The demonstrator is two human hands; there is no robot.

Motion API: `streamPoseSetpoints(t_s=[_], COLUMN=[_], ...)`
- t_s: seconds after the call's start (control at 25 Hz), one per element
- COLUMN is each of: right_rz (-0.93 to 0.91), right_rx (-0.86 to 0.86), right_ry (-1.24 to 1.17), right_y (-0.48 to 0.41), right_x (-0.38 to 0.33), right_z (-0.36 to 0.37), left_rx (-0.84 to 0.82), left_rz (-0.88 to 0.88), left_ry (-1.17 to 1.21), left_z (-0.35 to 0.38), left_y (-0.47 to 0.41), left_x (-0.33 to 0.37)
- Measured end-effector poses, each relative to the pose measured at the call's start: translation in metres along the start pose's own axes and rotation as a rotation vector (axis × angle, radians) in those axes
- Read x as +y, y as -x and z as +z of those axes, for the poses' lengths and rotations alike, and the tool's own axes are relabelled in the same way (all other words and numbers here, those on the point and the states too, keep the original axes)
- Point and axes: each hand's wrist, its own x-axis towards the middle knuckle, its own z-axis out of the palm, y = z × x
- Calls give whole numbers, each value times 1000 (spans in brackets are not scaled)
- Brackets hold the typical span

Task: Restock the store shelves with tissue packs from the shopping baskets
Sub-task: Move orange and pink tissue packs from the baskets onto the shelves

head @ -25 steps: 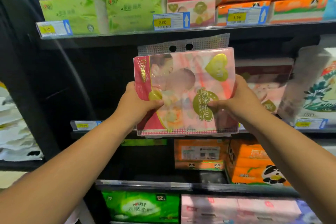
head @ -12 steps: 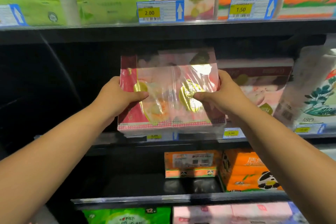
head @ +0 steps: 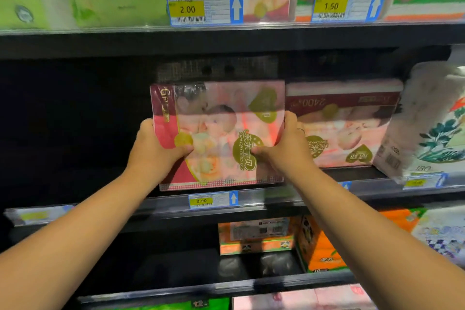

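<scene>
1. The pink tissue pack point(head: 219, 133) is upright, face out, in the dark gap on the middle shelf point(head: 327, 191), just left of a matching pink pack point(head: 344, 123). Its lower edge is at the shelf lip, but I cannot tell whether it rests there.
2. The left hand point(head: 153, 151) grips the pack's left edge and the right hand point(head: 284, 151) its right edge. On each, the thumb lies across the front and the fingers point(head: 289, 118) curl round the side.
3. To finish well, I would set the bottom edge flat on the shelf first, then push the pack straight back with both hands level.
4. It should end square with its neighbour and flush against it. The right hand sits between the two packs, so it likely has to slide out forward before the gap can close.
5. Let go only once the pack stands by itself, since the soft film wrap could let it tip forward.
6. Readable on the pack are a "6" on the dark red strip and a gold oval with Chinese characters.
7. The neighbour shows "2400" upside down. The white pack point(head: 427, 128) at right reads "180".
8. The price tag point(head: 212, 200) below the pack says 9.90. The upper tags say 2.00 point(head: 203, 6) and 1.50 point(head: 344, 5).
</scene>
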Motion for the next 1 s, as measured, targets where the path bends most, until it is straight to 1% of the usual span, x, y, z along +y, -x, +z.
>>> streamPoseSetpoints(t_s=[0.16, 0.24, 0.32, 0.36, 0.44, 0.48, 0.52, 0.64, 0.72, 0.84, 1.0], right_rz=[-1, -18, -23, -48, -161, -214, -240, -239, -228, -195, -202], right_rx=[20, 62, 123, 148, 160, 127, 58, -186, -243, -318, -368], right_ry=[126, 171, 161, 193, 349, 426, 483, 513, 484, 511, 546], right_y=[-4, -1, 3, 5, 7, 7, 7, 7, 2, -6, -8], right_x=[8, 9, 11, 13, 16, 17, 18, 24, 26, 24, 22], right_z=[9, 13, 14, 13, 13, 15, 18, 32, 38, 42, 48], left_rx=[33, 44, 63, 74, 90, 93, 96, 111, 110, 107, 92], left_rz=[55, 97, 113, 119, 123, 121, 122, 116, 116, 85, 53], left_ry=[-38, -44, -55, -63, -75, -80, -84, -99, -126, -165, -172], left_z=[13, 17, 21, 23, 26, 28, 30, 37, 40, 44, 47], left_y=[0, 4, 5, 5, 1, -2, -3, -7, -13, -27, -38], left_x=[-10, -12, -12, -13, -13, -14, -15, -16, -18, -23, -25])
